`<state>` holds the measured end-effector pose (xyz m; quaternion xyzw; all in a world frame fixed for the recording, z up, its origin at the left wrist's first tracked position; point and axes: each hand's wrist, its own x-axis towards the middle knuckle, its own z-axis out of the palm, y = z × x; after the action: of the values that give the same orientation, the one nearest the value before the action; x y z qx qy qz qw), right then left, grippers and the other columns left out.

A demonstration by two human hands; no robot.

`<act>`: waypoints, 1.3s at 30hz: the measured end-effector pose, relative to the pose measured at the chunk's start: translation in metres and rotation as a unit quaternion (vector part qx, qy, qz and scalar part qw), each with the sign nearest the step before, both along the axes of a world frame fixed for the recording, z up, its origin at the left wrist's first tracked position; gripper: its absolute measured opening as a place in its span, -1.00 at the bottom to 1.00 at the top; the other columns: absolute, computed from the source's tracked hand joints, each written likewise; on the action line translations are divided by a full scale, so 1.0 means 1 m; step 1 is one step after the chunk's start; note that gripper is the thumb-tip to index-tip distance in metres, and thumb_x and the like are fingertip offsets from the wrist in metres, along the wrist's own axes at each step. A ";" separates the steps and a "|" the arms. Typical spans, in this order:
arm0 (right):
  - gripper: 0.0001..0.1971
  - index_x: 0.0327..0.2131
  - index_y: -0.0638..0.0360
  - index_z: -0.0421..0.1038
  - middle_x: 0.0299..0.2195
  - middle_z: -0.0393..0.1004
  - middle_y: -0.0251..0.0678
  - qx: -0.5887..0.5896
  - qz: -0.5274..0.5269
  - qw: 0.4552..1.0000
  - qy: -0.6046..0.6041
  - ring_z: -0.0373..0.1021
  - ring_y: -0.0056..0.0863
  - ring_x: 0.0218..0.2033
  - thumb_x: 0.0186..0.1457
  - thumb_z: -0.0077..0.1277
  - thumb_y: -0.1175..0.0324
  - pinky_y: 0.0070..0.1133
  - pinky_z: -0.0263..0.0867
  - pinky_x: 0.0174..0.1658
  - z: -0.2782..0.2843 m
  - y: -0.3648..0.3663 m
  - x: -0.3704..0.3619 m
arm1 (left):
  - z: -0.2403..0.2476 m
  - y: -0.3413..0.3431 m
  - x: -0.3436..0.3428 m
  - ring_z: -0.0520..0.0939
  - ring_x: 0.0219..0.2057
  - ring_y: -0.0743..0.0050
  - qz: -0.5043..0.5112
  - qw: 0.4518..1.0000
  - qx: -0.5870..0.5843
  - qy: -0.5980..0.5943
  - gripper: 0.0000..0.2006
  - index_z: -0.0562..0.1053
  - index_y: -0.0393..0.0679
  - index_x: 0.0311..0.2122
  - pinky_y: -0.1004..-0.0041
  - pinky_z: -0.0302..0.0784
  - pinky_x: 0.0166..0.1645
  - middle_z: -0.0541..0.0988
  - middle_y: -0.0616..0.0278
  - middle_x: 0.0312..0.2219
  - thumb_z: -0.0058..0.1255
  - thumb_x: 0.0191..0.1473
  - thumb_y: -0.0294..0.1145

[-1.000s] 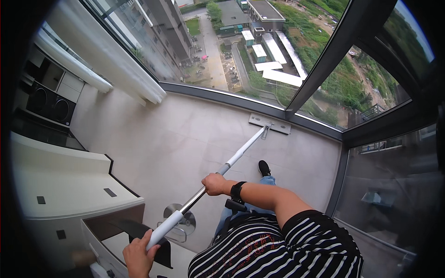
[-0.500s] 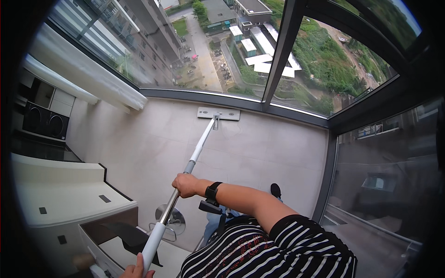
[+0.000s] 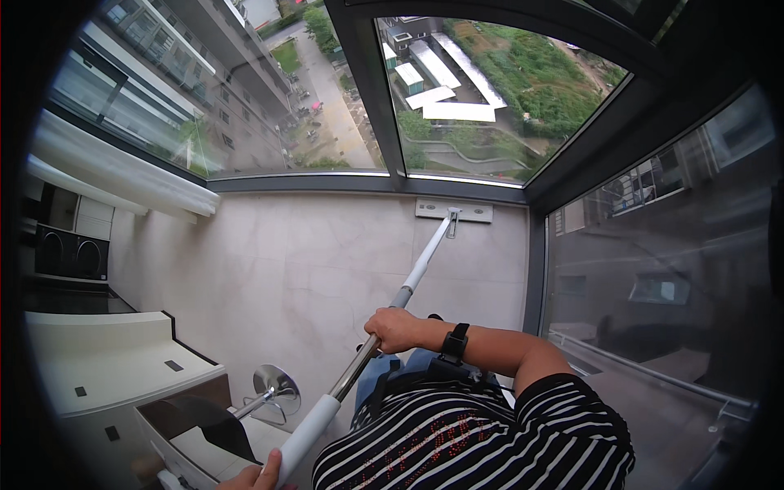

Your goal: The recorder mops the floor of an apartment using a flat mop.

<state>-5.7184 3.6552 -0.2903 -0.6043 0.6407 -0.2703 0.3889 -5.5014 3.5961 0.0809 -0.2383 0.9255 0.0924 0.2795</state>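
A flat mop (image 3: 425,261) runs slantwise from the lower left to the far right, its white and metal pole gripped in both my hands. My right hand (image 3: 393,329) is closed round the pole's middle, below a grey collar. Near the lower edge my left hand (image 3: 258,474) wraps the thick white upper grip; part of it is cut off by the frame. The mop's pale rectangular head (image 3: 454,211) lies flat on the light tiled floor (image 3: 327,261), along the base of the window frame and close to the right corner.
Tall windows in dark frames (image 3: 457,186) border the floor ahead and at right. White curtains (image 3: 122,169) hang at left. A cream cabinet (image 3: 106,351), a chrome stool base (image 3: 276,387) and a dark chair seat (image 3: 216,429) stand at lower left.
The mop head has slid right along the window frame toward the corner. Both my hands have moved right with the pole, still holding it, and the view has turned slightly.
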 end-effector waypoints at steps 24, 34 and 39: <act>-0.65 -0.71 0.18 0.21 -0.68 0.29 -0.16 -0.132 -0.165 0.977 0.025 0.28 -0.15 -0.53 -0.06 0.10 0.25 -0.35 0.20 -0.45 -0.015 0.157 0.043 | -0.013 0.126 0.039 0.46 -0.62 0.46 -0.286 0.952 -0.111 0.013 -0.55 0.31 -0.24 0.04 0.55 0.41 -0.59 0.33 0.23 -0.62 -0.17 -0.06 -0.53; -0.71 -0.66 0.21 0.23 -0.66 0.29 -0.12 -0.127 -0.181 0.975 0.022 0.27 -0.10 -0.52 -0.02 0.05 0.32 -0.32 0.19 -0.43 0.010 0.167 0.075 | 0.015 0.163 0.062 0.46 -0.64 0.19 -0.215 0.958 -0.192 0.011 -0.57 0.41 -0.17 -0.05 0.36 0.33 -0.58 0.39 0.09 -0.65 0.08 -0.11 -0.37; -0.86 -0.65 0.19 0.27 -0.59 0.36 -0.11 -0.100 -0.149 0.980 0.090 0.32 -0.09 -0.39 -0.14 -0.01 0.43 -0.29 0.26 -0.34 -0.053 0.164 0.016 | -0.076 0.150 0.053 0.47 -0.63 0.24 -0.179 0.981 -0.054 0.060 -0.52 0.28 -0.32 0.04 0.39 0.36 -0.61 0.38 0.08 -0.62 -0.03 -0.05 -0.49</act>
<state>-5.7019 3.8188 -0.3429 -0.5594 0.7257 -0.3329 0.2226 -5.4485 3.7462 0.0045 -0.0773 0.9719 0.0051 0.2221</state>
